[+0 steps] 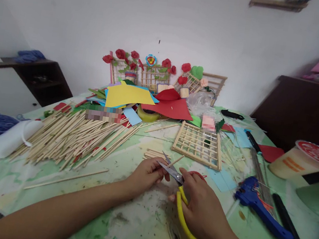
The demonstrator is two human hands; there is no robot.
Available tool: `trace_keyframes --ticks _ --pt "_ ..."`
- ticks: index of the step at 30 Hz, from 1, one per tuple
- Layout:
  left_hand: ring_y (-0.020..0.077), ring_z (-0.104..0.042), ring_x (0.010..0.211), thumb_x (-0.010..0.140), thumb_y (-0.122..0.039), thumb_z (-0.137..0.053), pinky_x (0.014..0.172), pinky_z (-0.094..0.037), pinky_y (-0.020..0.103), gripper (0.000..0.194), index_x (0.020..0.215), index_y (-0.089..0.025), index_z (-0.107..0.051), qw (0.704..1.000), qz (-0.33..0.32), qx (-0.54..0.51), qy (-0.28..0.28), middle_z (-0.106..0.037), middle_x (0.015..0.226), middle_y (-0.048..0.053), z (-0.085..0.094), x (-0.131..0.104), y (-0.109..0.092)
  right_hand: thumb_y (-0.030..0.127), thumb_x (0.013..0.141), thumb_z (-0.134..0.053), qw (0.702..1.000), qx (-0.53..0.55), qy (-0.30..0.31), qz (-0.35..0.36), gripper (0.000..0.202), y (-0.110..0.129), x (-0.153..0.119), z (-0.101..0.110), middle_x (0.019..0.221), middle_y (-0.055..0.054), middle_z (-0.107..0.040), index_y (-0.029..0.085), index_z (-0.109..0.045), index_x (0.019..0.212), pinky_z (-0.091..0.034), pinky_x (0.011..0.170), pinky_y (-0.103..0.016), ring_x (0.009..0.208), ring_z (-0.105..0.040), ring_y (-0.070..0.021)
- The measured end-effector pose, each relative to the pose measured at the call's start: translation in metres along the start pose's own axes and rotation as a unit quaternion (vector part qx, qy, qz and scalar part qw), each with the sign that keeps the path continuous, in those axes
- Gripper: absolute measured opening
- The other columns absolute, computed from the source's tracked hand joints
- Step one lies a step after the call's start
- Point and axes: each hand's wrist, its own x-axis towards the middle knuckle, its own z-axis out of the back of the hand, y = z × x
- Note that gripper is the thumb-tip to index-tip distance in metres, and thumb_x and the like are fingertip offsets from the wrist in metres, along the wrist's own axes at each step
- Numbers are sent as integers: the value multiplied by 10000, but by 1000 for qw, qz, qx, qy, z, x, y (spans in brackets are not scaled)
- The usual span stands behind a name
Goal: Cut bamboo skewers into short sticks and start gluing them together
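My right hand grips a pair of scissors with yellow handles, its fingers closed around them. The scissor blades are parted and point up and left, towards my left hand. Pinched in the left fingers is a thin wooden stick, which lies between the blades; its lower end is hidden by the hand. Just behind the left hand is a small bundle of short cut sticks. A wooden lattice panel lies flat beyond the scissors.
A large pile of wooden sticks spreads over the left side. Blue glue gun and plastic cup stand at right. Coloured sheets, a tape roll and lattices with paper flowers are at the back.
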Motion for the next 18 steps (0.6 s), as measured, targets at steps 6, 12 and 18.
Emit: trace_keyframes --ticks 6,12,18 --pt "71 -392 493 841 -452 -505 496 -316 199 342 741 -131 -567 1000 0 31 6 -580 658 15 1 0 1 474 804 -520 1000 10 -7 4 644 0 0 0 1140 -158 -568 134 -423 1342 -408 874 -380 1034 -524 -271" --pt "78 -369 488 847 -474 -476 486 -283 201 410 689 -118 -602 998 19 64 5 -481 549 -10 2 -1 0 443 805 -519 1000 20 7 2 618 3 -1 4 1101 -157 -597 126 -442 1329 -411 864 -368 1019 -539 -270" --pt "71 -350 475 840 -447 -481 472 -274 198 373 685 -120 -573 998 31 58 6 -499 561 -11 0 0 -3 406 773 -555 1000 24 8 -4 605 3 0 7 1078 -132 -593 154 -459 1315 -407 853 -337 997 -546 -245"
